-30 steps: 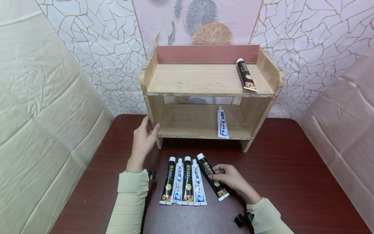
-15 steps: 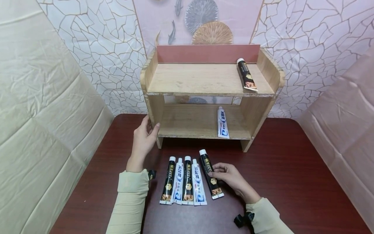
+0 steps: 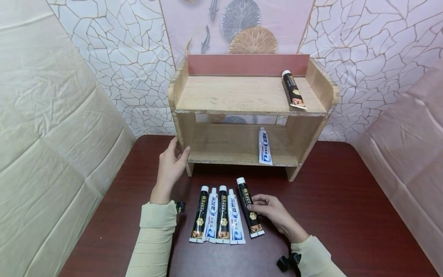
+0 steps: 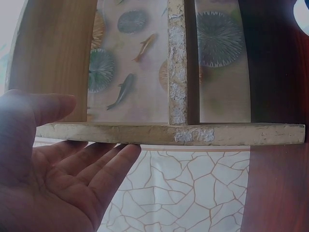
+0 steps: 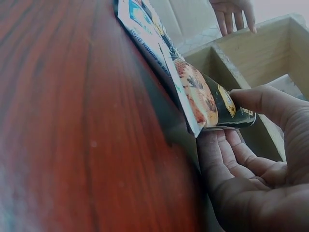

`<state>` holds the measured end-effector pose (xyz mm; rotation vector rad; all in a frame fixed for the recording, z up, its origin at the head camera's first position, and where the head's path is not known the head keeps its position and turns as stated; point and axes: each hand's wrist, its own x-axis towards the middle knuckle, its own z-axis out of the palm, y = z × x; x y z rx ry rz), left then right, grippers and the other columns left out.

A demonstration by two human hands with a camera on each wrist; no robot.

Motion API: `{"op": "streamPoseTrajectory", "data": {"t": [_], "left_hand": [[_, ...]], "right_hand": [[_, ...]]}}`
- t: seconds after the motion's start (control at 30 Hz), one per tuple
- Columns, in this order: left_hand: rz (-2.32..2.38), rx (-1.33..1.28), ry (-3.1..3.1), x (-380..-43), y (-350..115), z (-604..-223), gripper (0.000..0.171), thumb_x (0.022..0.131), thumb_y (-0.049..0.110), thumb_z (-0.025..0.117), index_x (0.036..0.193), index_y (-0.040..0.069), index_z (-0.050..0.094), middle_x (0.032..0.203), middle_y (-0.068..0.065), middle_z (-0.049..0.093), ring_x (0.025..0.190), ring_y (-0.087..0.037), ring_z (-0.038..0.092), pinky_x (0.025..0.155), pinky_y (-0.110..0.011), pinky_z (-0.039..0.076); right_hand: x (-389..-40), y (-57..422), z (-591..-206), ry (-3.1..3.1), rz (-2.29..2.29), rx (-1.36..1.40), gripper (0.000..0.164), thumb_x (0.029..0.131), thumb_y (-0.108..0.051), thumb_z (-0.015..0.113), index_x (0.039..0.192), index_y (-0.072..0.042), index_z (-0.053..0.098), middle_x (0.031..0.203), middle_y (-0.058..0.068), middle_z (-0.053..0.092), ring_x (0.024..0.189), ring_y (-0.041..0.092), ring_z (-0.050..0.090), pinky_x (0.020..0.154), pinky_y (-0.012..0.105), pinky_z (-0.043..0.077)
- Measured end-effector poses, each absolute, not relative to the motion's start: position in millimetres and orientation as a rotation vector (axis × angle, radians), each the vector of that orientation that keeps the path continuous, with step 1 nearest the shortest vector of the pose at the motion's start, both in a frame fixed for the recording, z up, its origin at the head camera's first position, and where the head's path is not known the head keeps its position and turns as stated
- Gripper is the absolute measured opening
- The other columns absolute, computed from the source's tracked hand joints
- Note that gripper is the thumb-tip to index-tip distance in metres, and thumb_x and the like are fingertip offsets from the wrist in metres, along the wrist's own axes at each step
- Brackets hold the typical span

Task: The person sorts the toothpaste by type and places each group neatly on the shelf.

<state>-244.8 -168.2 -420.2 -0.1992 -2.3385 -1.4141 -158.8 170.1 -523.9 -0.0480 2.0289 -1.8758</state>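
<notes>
Crackle-patterned wall [image 3: 104,57] behind a dark red table [image 3: 346,200]

Beneath both hands, the table shows streaky grain, with a paler sheen between the forearms. Left of the left hand [image 3: 169,163], a creased cream cloth [image 3: 52,154] slants upward; well to the right of the right hand [image 3: 271,213], a pinkish cloth [image 3: 408,146] does likewise. Beyond both hands, the wall carries brownish lines on white, interrupted by a pale pink panel [image 3: 290,27] printed with a grey disc [image 3: 240,19], an overlapping tan disc [image 3: 254,41] and grey fish [image 3: 205,39]. Past the left hand's fingers, its wrist view adds an orange fish [image 4: 145,47].
</notes>
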Motion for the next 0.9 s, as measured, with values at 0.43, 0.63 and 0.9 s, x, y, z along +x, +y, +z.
{"op": "streamPoseTrajectory", "data": {"t": [0.43,0.63,0.9], "left_hand": [[-1.442,-0.204,-2.324,-244.5,-169.5,-422.8,0.052,0.099,0.023,0.065,0.147,0.008,0.049,0.135,-0.018,0.061,0.123,-0.029,0.06,0.099,-0.034,0.054],[-1.45,-0.202,-2.318,-245.6,-168.4,-421.6,0.051,0.099,0.022,0.065,0.146,0.009,0.049,0.135,-0.017,0.061,0.122,-0.028,0.061,0.099,-0.033,0.054],[-1.443,-0.206,-2.317,-244.5,-168.4,-419.7,0.052,0.099,0.023,0.065,0.146,0.009,0.049,0.134,-0.017,0.061,0.122,-0.029,0.062,0.098,-0.034,0.055]], "right_hand": [[-155.4,169.0,-521.3,2.062,-1.903,-0.059,0.044,0.089,-0.015,0.077,0.12,0.011,0.059,0.099,0.012,0.07,0.085,0.018,0.066,0.072,0.028,0.059],[-157.3,168.6,-524.3,2.072,-1.947,-0.044,0.044,0.088,-0.016,0.079,0.118,0.009,0.059,0.1,0.012,0.069,0.085,0.017,0.066,0.073,0.027,0.059],[-158.5,168.0,-525.0,2.027,-2.008,-0.06,0.043,0.087,-0.011,0.078,0.118,0.011,0.059,0.099,0.01,0.07,0.086,0.015,0.067,0.075,0.026,0.06]]}}
